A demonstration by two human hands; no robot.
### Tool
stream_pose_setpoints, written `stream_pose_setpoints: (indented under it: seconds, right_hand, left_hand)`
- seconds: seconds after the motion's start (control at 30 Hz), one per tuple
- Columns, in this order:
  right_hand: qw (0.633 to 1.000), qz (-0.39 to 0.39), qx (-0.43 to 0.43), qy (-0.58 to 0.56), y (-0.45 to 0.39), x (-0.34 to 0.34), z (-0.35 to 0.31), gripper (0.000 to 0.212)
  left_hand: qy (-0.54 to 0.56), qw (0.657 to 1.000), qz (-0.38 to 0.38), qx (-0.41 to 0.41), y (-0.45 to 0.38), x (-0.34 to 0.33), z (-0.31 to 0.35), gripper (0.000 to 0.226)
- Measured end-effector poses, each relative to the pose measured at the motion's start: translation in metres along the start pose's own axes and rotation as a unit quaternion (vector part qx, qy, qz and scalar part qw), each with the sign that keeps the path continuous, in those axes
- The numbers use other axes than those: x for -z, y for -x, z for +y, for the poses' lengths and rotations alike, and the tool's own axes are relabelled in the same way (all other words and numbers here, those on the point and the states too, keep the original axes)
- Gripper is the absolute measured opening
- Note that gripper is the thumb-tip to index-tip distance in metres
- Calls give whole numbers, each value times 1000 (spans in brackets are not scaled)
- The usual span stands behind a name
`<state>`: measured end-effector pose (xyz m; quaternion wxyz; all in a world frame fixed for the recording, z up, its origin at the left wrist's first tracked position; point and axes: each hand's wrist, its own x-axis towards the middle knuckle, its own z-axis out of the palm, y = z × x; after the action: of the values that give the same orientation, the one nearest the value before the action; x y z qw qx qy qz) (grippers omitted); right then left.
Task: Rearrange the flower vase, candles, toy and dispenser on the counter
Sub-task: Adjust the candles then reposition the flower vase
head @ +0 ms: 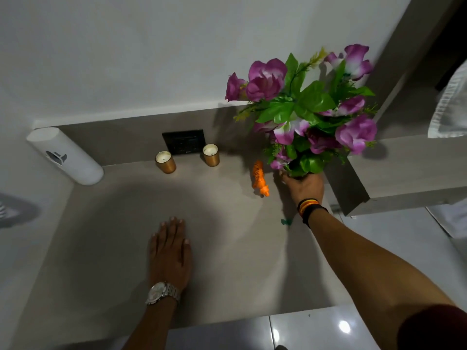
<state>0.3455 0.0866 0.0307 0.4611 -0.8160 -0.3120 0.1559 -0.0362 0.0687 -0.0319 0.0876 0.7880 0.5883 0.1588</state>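
The right hand (304, 186) hides the flower vase (307, 109) it clasps (only blooms show); left hand (170, 251) lies flat, fingers spread.

Beige counter (227, 248), matte. On it, along the back wall: two gold candles (165, 162) (211, 155), well apart. Orange toy tiger (260, 181) stands right of them. My left hand (170, 253) lies flat on the counter, palm down.
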Motion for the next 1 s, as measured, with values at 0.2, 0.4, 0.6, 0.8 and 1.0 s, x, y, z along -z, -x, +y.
stream_pose_setpoints:
  seconds: [0.2,0.4,0.6,0.8,1.0]
  right_hand:
    - [997,58,-47,-27,52,-2,-11,60]
    - [998,-57,-7,3,84,-33,-32,60]
    - [998,-48,-8,39,68,-45,-43,26]
    - [997,-50,-13,49,68,-47,-43,36]
    - [986,-68,82,128,130,-2,-11,61]
  left_hand:
    - [-4,1000,-4,6,0,2,0,60]
    - [-2,1000,-4,4,0,0,-1,60]
    - [4,1000,-3,3,1,1,0,60]
    - [-6,1000,-16,14,0,1,1,61]
    - [-22,999,-25,15,-1,6,4,62]
